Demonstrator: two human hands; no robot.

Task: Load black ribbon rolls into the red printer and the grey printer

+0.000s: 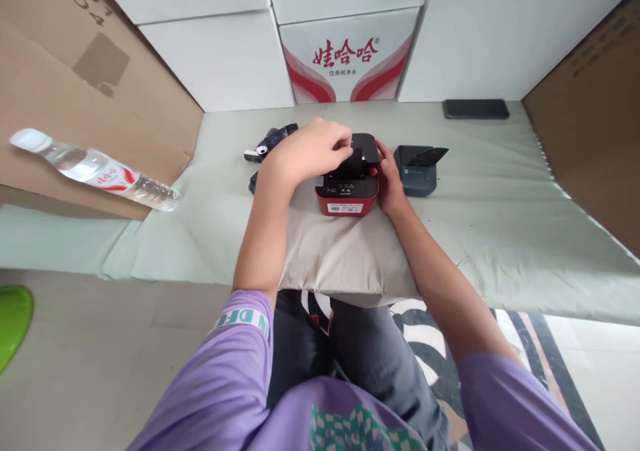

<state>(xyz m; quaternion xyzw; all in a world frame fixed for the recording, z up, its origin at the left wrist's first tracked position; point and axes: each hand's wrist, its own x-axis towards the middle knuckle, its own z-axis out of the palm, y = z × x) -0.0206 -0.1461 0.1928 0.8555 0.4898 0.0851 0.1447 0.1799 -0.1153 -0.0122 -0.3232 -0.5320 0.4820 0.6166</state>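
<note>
Left hand curled over the top of the red-and-black device at frame centre, fingertips pinched on its black lid area; exactly what they grip is hidden under the knuckles. Right hand wraps the device's right side, fingers mostly behind the casing, so how far it's closed I can't tell. Device sits on a beige cushion. Dark items behind the left wrist are mostly covered, unidentifiable. Grey device just right of the right hand, flap up. Black phone upper right. Surface: pale green cloth. White boxes along the back, cardboard upper left with a water bottle lying against it. Green object cut off at the left edge.
</note>
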